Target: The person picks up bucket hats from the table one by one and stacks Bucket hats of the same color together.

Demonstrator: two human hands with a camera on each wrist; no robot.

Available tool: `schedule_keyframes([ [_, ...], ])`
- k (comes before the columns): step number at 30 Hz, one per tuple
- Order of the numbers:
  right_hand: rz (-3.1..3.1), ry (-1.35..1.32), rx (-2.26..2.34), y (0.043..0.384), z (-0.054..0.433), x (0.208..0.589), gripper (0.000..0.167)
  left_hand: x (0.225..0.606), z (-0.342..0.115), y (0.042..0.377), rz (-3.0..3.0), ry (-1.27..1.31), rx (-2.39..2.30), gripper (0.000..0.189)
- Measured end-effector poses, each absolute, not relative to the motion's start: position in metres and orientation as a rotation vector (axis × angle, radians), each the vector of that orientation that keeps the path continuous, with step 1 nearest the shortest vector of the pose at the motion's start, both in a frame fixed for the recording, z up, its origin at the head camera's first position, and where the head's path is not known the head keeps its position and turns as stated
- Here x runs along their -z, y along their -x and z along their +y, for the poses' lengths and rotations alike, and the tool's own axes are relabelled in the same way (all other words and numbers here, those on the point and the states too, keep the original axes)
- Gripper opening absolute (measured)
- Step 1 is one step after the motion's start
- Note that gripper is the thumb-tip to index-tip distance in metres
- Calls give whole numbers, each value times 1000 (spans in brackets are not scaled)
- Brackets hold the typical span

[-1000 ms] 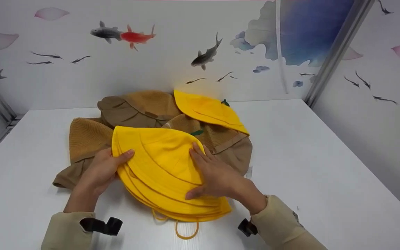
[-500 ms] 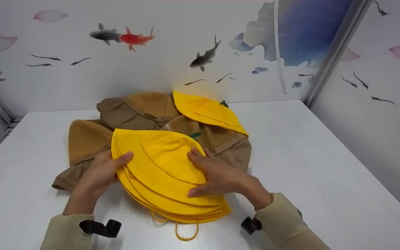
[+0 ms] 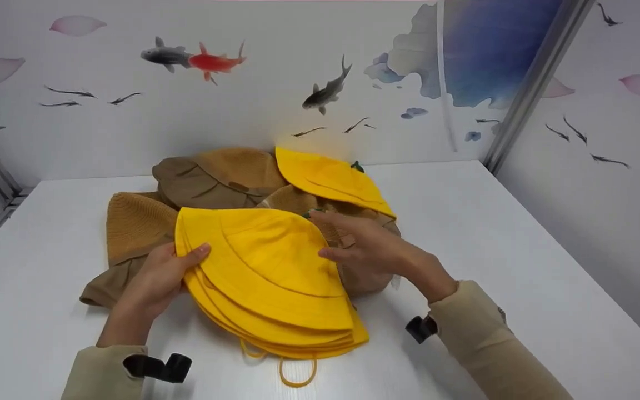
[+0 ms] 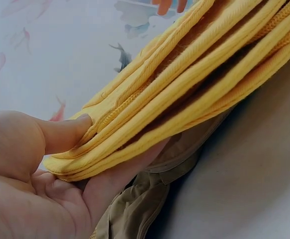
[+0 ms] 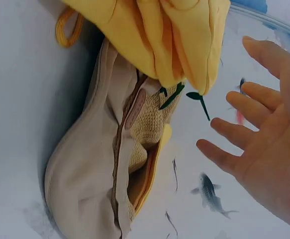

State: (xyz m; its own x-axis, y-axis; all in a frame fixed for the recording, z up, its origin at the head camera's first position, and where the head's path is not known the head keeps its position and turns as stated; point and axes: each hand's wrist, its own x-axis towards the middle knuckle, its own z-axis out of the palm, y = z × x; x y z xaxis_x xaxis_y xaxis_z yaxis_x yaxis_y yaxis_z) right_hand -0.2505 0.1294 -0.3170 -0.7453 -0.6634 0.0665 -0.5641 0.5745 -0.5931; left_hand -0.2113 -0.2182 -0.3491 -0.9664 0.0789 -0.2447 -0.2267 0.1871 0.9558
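In the head view a stack of several yellow bucket hats (image 3: 275,272), folded flat, is held over the front of the table. My left hand (image 3: 159,275) pinches the stack at its left corner, thumb on top and fingers beneath. The left wrist view shows the layered brims (image 4: 184,94) fanning out from the grip. My right hand (image 3: 367,244) is off to the right of the crowns, its fingers spread in the right wrist view and holding nothing. Green leaf-shaped tips (image 5: 199,99) stick out from the crowns. A cord loop (image 3: 298,383) hangs below the brims.
Behind the stack lie several brown hats with knitted crowns, among them a left one (image 3: 136,228) and a rear one (image 3: 203,183). Another yellow hat (image 3: 336,178) lies on them at the back. A patterned wall (image 3: 264,116) closes off the white table (image 3: 492,250).
My right hand has let go of the stack's right side and moved right and up, its fingers coming off the cloth. The left hand keeps its pinch, and the stack stays nearly in place.
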Motion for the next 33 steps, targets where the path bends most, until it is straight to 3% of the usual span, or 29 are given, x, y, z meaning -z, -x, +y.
schedule_keyframes([
  [7, 2777, 912, 1138, 282, 139, 315, 49, 349, -218, 212, 2218, 149, -1865, 55],
  [17, 2924, 504, 1045, 328, 159, 319, 46, 350, -220, 213, 2216, 139, -1874, 57],
  [33, 2775, -152, 1025, 352, 187, 357, 64, 349, -221, 210, 2213, 155, -1872, 55],
])
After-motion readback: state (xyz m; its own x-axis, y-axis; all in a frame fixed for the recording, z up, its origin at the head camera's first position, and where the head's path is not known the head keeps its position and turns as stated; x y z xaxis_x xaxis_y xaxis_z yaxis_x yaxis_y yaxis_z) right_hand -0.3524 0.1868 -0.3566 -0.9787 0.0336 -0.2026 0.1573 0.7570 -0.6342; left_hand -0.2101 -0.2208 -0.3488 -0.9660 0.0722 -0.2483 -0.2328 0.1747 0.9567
